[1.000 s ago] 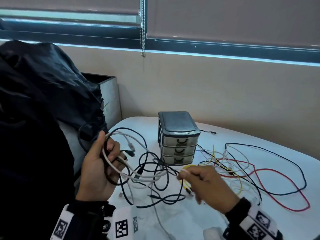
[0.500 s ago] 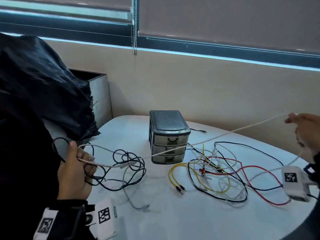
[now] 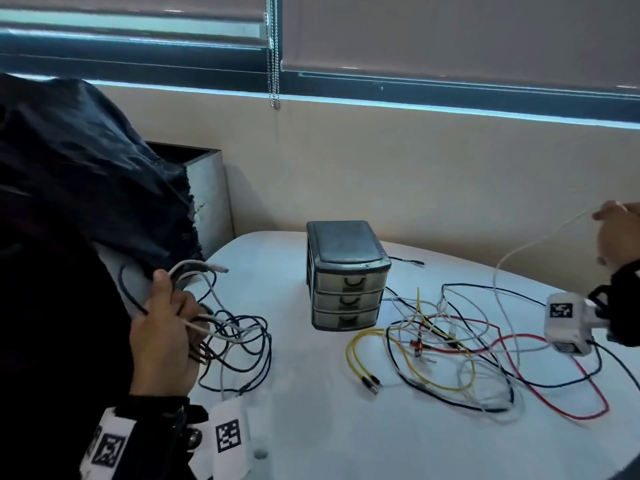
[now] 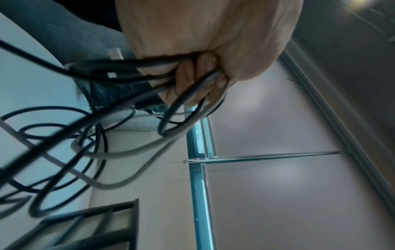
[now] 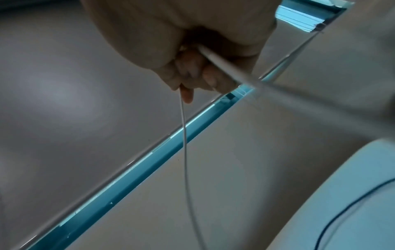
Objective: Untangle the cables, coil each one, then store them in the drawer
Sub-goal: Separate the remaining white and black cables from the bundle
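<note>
Left hand grips a black-and-grey cable bundle (drawer unit beside it); right hand lifts a white cable.

Black sleeves; white wrist cams w/ black square-code tags.

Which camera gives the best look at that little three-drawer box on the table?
The head view: the drawer unit stands whole on the table, all three drawers shut. The left wrist view shows only a blurred part of it behind held cables; the right wrist view shows none of it.
</note>
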The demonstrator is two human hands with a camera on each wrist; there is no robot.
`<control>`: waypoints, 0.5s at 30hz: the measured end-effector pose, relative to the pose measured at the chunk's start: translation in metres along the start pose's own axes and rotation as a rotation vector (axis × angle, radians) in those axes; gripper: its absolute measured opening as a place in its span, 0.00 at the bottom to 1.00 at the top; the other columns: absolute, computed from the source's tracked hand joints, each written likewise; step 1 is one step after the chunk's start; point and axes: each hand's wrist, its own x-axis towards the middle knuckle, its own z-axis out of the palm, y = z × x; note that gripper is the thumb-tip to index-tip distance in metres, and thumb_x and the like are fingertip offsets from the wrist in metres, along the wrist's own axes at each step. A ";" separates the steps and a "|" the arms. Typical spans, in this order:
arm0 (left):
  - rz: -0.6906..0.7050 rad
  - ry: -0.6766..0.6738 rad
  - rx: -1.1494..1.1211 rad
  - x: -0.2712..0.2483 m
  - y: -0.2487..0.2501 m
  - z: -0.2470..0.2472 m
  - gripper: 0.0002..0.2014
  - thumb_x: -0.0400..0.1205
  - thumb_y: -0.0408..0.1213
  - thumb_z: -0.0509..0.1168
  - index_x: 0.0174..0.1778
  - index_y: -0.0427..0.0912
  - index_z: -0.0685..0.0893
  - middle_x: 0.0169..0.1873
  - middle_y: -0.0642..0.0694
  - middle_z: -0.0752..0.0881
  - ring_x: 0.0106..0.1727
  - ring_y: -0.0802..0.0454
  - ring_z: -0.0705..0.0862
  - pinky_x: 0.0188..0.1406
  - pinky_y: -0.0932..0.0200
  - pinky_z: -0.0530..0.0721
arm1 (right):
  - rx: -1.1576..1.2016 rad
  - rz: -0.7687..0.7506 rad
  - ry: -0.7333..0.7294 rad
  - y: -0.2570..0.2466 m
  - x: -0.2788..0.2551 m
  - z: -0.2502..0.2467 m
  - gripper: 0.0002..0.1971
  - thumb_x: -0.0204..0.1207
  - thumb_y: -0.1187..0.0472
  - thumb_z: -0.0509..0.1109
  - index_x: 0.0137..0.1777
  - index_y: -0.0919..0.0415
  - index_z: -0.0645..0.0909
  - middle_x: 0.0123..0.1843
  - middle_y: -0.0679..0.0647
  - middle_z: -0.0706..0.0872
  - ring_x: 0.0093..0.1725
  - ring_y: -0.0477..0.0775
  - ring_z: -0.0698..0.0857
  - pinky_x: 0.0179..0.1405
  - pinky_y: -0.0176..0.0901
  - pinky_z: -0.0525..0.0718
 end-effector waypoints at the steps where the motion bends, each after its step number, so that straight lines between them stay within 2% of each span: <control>1: -0.018 -0.043 -0.001 -0.003 0.004 0.004 0.22 0.90 0.52 0.56 0.30 0.51 0.62 0.21 0.54 0.58 0.20 0.58 0.57 0.18 0.62 0.55 | -0.002 0.043 -0.083 -0.002 -0.003 0.001 0.21 0.67 0.42 0.63 0.50 0.56 0.84 0.43 0.66 0.85 0.31 0.46 0.75 0.37 0.41 0.76; 3: -0.053 -0.143 -0.022 -0.013 0.013 0.015 0.23 0.88 0.54 0.55 0.29 0.50 0.60 0.21 0.53 0.57 0.21 0.57 0.54 0.20 0.61 0.53 | -0.132 0.083 -0.223 0.003 -0.011 0.010 0.29 0.64 0.42 0.69 0.60 0.61 0.84 0.43 0.65 0.85 0.37 0.57 0.83 0.41 0.47 0.83; 4: -0.072 -0.199 -0.048 -0.020 0.018 0.023 0.23 0.88 0.54 0.55 0.29 0.50 0.60 0.21 0.53 0.57 0.20 0.57 0.54 0.19 0.60 0.51 | -0.247 0.070 -0.256 -0.002 -0.027 0.014 0.32 0.65 0.40 0.72 0.64 0.60 0.82 0.52 0.66 0.87 0.49 0.64 0.86 0.51 0.54 0.85; 5: -0.092 -0.253 -0.075 -0.026 0.023 0.031 0.23 0.86 0.54 0.56 0.28 0.49 0.60 0.21 0.52 0.57 0.20 0.57 0.53 0.18 0.60 0.50 | -0.356 0.006 -0.232 -0.006 -0.047 0.017 0.32 0.68 0.40 0.74 0.68 0.58 0.79 0.62 0.68 0.84 0.62 0.68 0.83 0.63 0.60 0.81; 6: -0.117 -0.306 -0.092 -0.033 0.026 0.039 0.23 0.85 0.54 0.56 0.27 0.49 0.60 0.21 0.52 0.57 0.20 0.56 0.51 0.18 0.59 0.48 | -0.429 -0.094 -0.180 -0.008 -0.067 0.022 0.31 0.73 0.43 0.75 0.72 0.57 0.75 0.69 0.69 0.79 0.70 0.70 0.76 0.71 0.62 0.75; 7: -0.143 -0.364 -0.093 -0.040 0.026 0.047 0.23 0.84 0.55 0.56 0.26 0.48 0.61 0.21 0.52 0.57 0.22 0.53 0.49 0.19 0.56 0.47 | -0.407 -0.200 -0.142 -0.010 -0.091 0.027 0.30 0.75 0.47 0.75 0.74 0.57 0.73 0.71 0.69 0.77 0.74 0.69 0.72 0.73 0.60 0.71; 8: -0.166 -0.426 -0.074 -0.046 0.025 0.055 0.24 0.83 0.55 0.56 0.24 0.48 0.63 0.20 0.51 0.57 0.24 0.51 0.47 0.21 0.54 0.46 | -0.308 -0.290 -0.152 -0.016 -0.118 0.031 0.27 0.76 0.52 0.75 0.73 0.57 0.75 0.69 0.68 0.78 0.73 0.68 0.72 0.73 0.57 0.71; 9: -0.190 -0.483 -0.043 -0.052 0.022 0.063 0.24 0.82 0.56 0.57 0.22 0.48 0.65 0.20 0.51 0.58 0.24 0.50 0.46 0.21 0.54 0.46 | -0.139 -0.331 -0.220 -0.026 -0.148 0.035 0.21 0.76 0.56 0.76 0.68 0.56 0.79 0.64 0.64 0.83 0.70 0.65 0.77 0.69 0.51 0.74; 11: -0.248 -0.583 0.027 -0.063 0.014 0.076 0.25 0.81 0.56 0.58 0.20 0.47 0.67 0.19 0.50 0.59 0.21 0.52 0.50 0.15 0.60 0.48 | 0.196 -0.299 -0.518 -0.043 -0.202 0.040 0.08 0.77 0.59 0.75 0.55 0.53 0.86 0.52 0.53 0.90 0.59 0.54 0.87 0.57 0.36 0.81; 12: -0.269 -0.627 0.080 -0.068 0.010 0.081 0.25 0.80 0.57 0.59 0.20 0.46 0.68 0.19 0.50 0.60 0.18 0.54 0.54 0.12 0.64 0.52 | 0.306 -0.267 -0.648 -0.050 -0.224 0.040 0.06 0.77 0.57 0.74 0.53 0.53 0.87 0.50 0.49 0.92 0.56 0.48 0.88 0.54 0.32 0.81; 13: -0.274 -0.666 0.155 -0.072 0.005 0.085 0.25 0.79 0.57 0.60 0.20 0.45 0.70 0.18 0.49 0.62 0.17 0.55 0.58 0.12 0.66 0.57 | 0.394 -0.247 -0.740 -0.056 -0.242 0.041 0.09 0.77 0.53 0.72 0.53 0.54 0.88 0.51 0.47 0.92 0.56 0.44 0.88 0.53 0.30 0.81; 15: -0.266 -0.727 0.310 -0.079 -0.005 0.091 0.25 0.77 0.59 0.61 0.20 0.45 0.74 0.17 0.50 0.66 0.20 0.54 0.63 0.16 0.66 0.60 | 0.507 -0.280 -0.823 -0.064 -0.265 0.042 0.15 0.72 0.49 0.71 0.55 0.55 0.89 0.51 0.46 0.93 0.55 0.42 0.89 0.53 0.31 0.82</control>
